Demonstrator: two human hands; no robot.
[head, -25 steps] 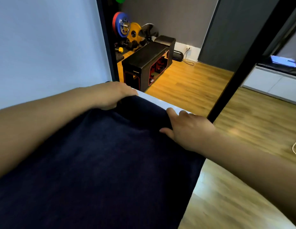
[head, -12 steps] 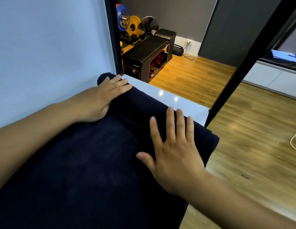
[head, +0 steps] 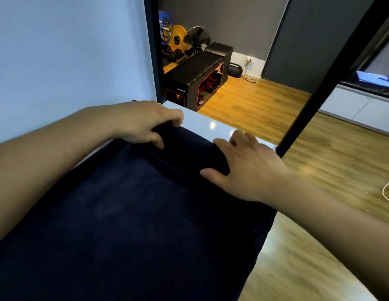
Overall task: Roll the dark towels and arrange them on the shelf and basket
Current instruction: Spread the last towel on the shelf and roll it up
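Note:
A dark navy towel [head: 132, 218] lies spread over a glossy white shelf surface [head: 213, 124], its far end rolled into a thick fold. My left hand [head: 143, 122] curls over the left end of that roll, fingers hooked around it. My right hand [head: 243, 164] grips the right end of the roll, thumb under the near side and fingers over the far side. Both forearms reach in from the lower corners. No basket is in view.
A pale wall [head: 69, 51] rises at left. A black shelf post [head: 332, 77] slants up on the right, just beyond my right hand. Beyond are a wooden floor [head: 265, 101], a black bench [head: 195, 79], weight plates [head: 176, 38] and a white cable [head: 387, 192].
My hands lay flat with fingers stretched on top of the roll half a second ago; now both have slid to its far edge and curled around it.

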